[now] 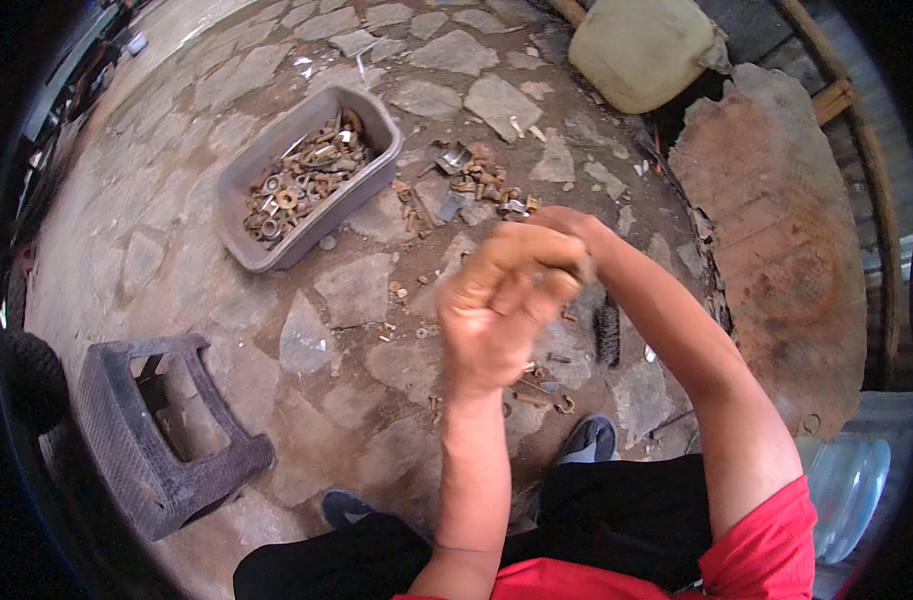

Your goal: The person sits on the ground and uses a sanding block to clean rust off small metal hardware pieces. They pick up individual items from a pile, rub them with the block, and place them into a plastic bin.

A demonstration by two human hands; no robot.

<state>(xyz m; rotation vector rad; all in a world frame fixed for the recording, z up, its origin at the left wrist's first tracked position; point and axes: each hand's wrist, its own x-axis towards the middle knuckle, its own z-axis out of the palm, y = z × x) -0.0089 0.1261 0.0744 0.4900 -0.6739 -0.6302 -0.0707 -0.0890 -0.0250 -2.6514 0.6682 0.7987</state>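
My left hand [502, 305] is raised in the middle, blurred by motion. Its fingers are curled toward the thumb, and whatever may be inside them is hidden. Beyond it, my right hand [569, 222] reaches to the edge of a small heap of rusty metal fittings [489, 186] on the ground. The left hand covers much of the right one, so its fingers do not show. At the heap's far left lies a bent shiny metal piece [454, 157]. Left of both hands stands a grey plastic tub [322, 215] holding many rusty nuts, bolts and rings [302, 185].
Scattered bolts and hooks [542, 392] lie near my feet, beside a dark brush-like cylinder [608, 333]. A dark plastic stool [172, 430] is at lower left. Along the right are a rusty metal sheet [777, 240], a yellowish jerrycan [637, 52] and a clear bluish container [849, 495].
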